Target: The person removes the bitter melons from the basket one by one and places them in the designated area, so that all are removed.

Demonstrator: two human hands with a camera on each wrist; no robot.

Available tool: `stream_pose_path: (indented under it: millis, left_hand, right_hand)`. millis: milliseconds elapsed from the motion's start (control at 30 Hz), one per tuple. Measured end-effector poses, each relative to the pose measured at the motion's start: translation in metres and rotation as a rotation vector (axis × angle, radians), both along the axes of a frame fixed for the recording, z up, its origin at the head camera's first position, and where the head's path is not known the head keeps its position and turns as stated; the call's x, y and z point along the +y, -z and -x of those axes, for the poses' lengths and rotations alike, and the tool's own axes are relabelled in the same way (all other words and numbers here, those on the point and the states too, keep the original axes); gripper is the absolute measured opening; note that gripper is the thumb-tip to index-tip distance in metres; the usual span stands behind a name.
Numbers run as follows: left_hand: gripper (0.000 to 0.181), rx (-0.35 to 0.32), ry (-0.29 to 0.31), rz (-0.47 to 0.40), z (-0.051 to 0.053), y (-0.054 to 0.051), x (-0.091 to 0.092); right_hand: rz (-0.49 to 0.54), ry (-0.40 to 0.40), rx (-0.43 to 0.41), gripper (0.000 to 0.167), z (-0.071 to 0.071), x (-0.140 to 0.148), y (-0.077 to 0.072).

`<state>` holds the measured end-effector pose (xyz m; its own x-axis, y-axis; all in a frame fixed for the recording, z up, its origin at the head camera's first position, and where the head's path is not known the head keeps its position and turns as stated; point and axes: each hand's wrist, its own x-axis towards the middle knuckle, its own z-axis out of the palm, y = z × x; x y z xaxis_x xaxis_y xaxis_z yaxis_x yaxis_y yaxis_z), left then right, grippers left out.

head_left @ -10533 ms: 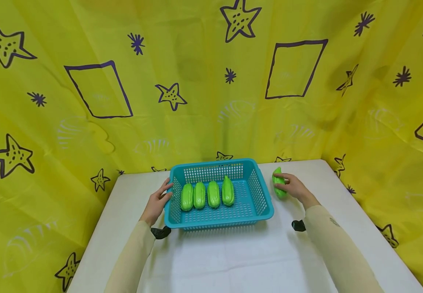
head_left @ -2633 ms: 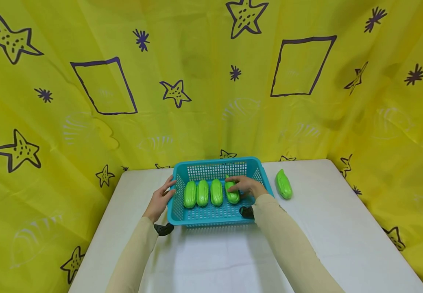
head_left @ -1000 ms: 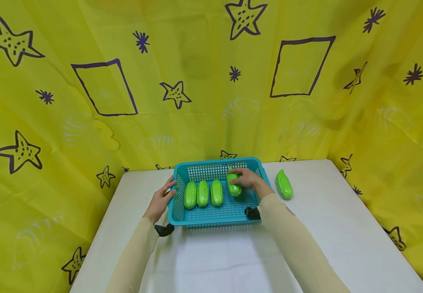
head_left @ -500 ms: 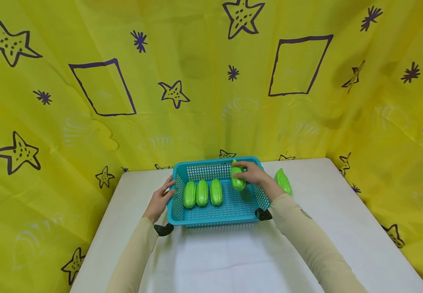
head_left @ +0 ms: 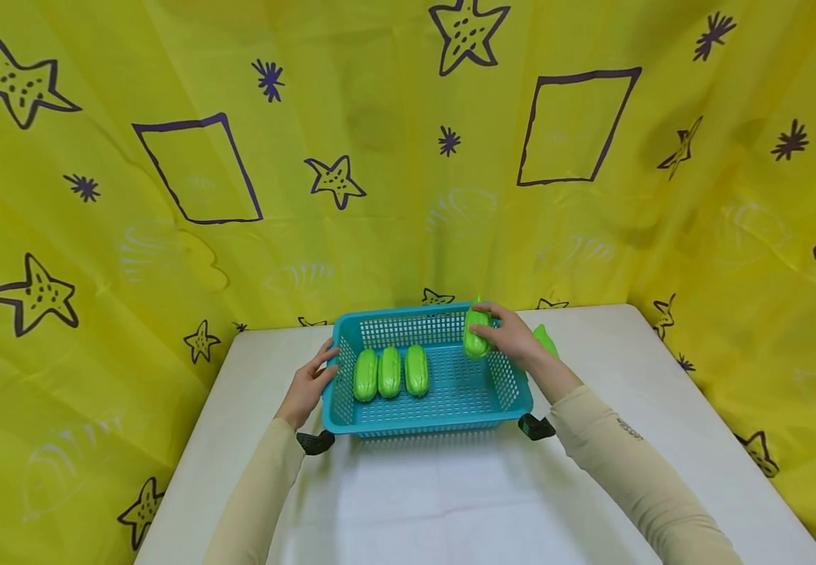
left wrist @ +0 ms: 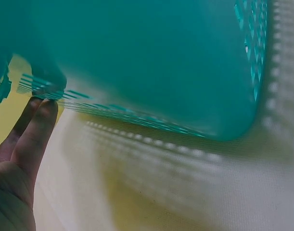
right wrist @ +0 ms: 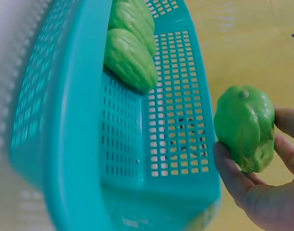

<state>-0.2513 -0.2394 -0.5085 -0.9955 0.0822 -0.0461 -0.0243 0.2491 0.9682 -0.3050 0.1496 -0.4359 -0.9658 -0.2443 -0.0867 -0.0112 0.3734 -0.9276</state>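
My right hand (head_left: 517, 337) grips a light green bitter melon (head_left: 477, 336) between thumb and fingers. It is raised above the back right part of the turquoise basket (head_left: 443, 424). In the right wrist view, the held bitter melon (right wrist: 245, 126) shows its ridged skin and blunt end, apart from the rim. Three more bitter melons (head_left: 390, 372) lie side by side in the basket's left half. My left hand (head_left: 304, 391) touches the basket's left rim. In the left wrist view, the visible fingers (left wrist: 36, 137) are fairly straight, their tips against the basket's edge.
Another bitter melon (head_left: 545, 340) lies on the white table (head_left: 436, 502) right of the basket, partly hidden by my right hand. A yellow patterned curtain (head_left: 380, 243) encloses the table's back and sides. Black wrist devices (head_left: 537, 427) hang below both wrists.
My right hand released one bitter melon on the table earlier, then took the rightmost one in the basket, lifting it back and rightward. The left hand stays at the rim.
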Motion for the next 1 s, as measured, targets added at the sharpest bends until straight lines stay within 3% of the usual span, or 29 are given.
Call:
stream_pose_path:
  millis: [100, 267, 367, 600, 767, 1000]
  left_hand:
    - [0.047, 0.014, -0.012, 0.009, 0.003, 0.007, -0.002]
    - [0.047, 0.016, -0.020, 0.018, 0.004, 0.009, -0.002]
    - [0.047, -0.004, -0.011, 0.000, 0.002, 0.005, -0.001]
    - [0.049, -0.021, 0.016, 0.003, -0.010, -0.021, 0.006]
    - [0.048, -0.016, 0.011, 0.010, -0.013, -0.025, 0.007]
    - [0.047, 0.002, 0.001, 0.001, -0.013, -0.024, 0.008]
  right_hand:
    - [-0.010, 0.026, 0.015, 0.054, -0.002, 0.010, -0.002]
    - [-0.025, 0.024, 0.027, 0.057, -0.009, 0.028, -0.006]
    - [-0.038, 0.017, 0.057, 0.056, -0.011, 0.038, -0.004]
    - [-0.115, 0.051, 0.135, 0.055, -0.013, 0.059, 0.002]
    - [-0.139, 0.074, 0.145, 0.054, -0.015, 0.068, 0.002]
    - [-0.169, 0.099, 0.146, 0.056, -0.018, 0.082, 0.002]
